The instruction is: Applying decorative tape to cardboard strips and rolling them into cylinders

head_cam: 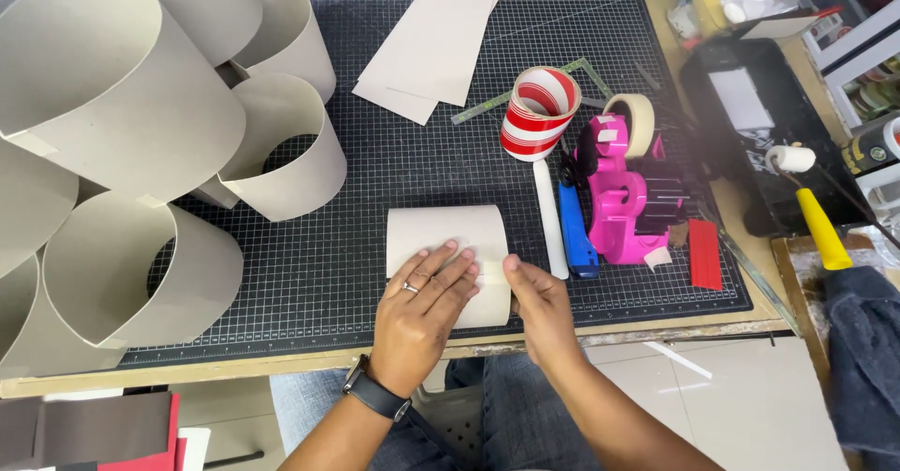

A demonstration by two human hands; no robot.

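Observation:
A small curved piece of grey card point(448, 234) lies on the black gridded cutting mat point(328, 265) near its front edge. My left hand point(424, 312), with a ring and a dark wrist watch, presses flat on the card's lower middle. My right hand point(536, 304) rests at the card's right edge, thumb on the card beside a strip of pale tape. Neither hand grips anything.
Several rolled grey card cylinders point(141, 124) crowd the left. Flat card sheets point(441, 40) lie at the back. A red-and-white striped roll point(538, 113), a pink tape dispenser point(626, 185), a blue cutter point(576, 232), a white stick point(549, 218), a red block point(705, 254) and a black tray point(759, 143) stand right.

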